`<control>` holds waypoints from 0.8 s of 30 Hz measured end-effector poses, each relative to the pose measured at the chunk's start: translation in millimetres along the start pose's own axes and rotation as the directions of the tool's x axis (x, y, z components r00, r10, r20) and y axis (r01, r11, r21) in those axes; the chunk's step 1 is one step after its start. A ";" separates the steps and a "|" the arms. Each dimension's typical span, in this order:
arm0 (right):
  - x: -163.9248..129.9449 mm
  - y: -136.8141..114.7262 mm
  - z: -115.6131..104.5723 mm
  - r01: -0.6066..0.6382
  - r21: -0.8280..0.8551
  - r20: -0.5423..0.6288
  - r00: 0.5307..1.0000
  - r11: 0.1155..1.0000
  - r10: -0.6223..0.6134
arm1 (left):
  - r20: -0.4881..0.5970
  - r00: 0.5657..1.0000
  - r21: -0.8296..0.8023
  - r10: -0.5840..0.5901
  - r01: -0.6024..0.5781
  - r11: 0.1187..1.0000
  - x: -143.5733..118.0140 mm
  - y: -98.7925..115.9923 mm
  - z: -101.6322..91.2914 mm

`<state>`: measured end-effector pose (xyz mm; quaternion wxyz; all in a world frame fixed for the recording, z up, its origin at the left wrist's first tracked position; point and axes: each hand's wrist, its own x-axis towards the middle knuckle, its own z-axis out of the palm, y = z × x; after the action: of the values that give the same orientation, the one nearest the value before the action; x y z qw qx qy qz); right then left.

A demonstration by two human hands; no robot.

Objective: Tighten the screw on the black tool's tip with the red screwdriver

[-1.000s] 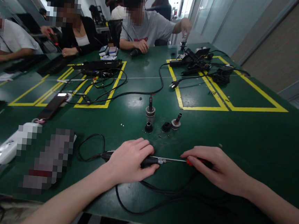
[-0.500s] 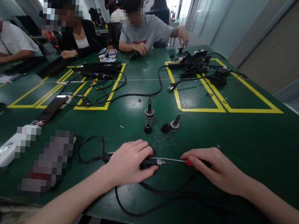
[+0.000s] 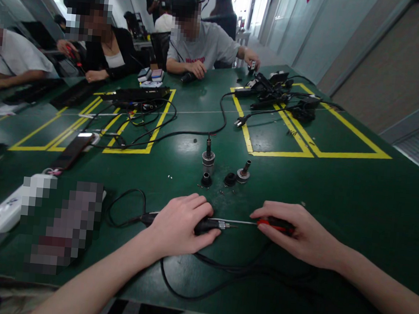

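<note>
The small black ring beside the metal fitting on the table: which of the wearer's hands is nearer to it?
Left. The left hand lies just below the black ring; the right hand, on the red-handled screwdriver, sits farther off, lower right.

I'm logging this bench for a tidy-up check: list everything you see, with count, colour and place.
corded tool: 1, black with metal tip, near edge, under the left hand
screwdriver: 1, red and black handle, thin metal shaft pointing at the tool's tip
small metal parts: about 4, silver and black, just beyond the hands
cable: 1, black, looping near the front edge
phone: 1, dark, left of centre
power strip: 1, black, far left marked box
adapters and cords: a pile, black, far right marked box
table: 1, green, yellow tape lines
other people: several, seated at the far side
left hand: 1, gripping the tool
right hand: 1, on the screwdriver handle
</note>
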<state>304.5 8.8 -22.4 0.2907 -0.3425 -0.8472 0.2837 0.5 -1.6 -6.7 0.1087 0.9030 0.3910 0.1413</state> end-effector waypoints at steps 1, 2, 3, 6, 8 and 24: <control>0.5 -0.4 -0.2 -0.012 0.005 0.016 1.000 1.000 0.012 | -0.005 1.000 -0.003 0.002 -0.002 1.000 0.1 0.0 -0.2; 0.8 -0.8 -0.5 -0.029 0.008 0.044 0.999 1.000 0.029 | -0.010 1.000 -0.006 0.005 -0.005 1.000 0.2 -0.1 -0.4; 0.9 -1.1 -1.0 -0.045 0.010 0.075 0.996 0.999 0.044 | -0.012 1.000 -0.008 0.007 -0.007 1.000 0.2 -0.1 -0.4; -1.5 0.1 -1.7 -0.044 0.025 0.095 0.995 0.999 0.041 | -0.011 1.000 -0.008 0.008 -0.008 1.000 -0.2 -0.1 -0.5; -4.5 3.1 -0.9 -0.008 0.032 0.054 0.999 0.999 0.006 | -0.012 1.000 -0.006 0.007 -0.007 1.000 -0.6 -0.2 -0.4; 2.0 -1.1 -3.2 0.070 -0.063 0.108 0.992 0.996 -0.063 | -0.017 0.999 -0.017 0.034 -0.035 0.999 -1.4 -0.6 -0.1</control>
<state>305.0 10.6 -18.9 0.2428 -0.3082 -0.8814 0.2631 -0.9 -2.2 -7.0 0.1107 0.9074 0.3750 0.1539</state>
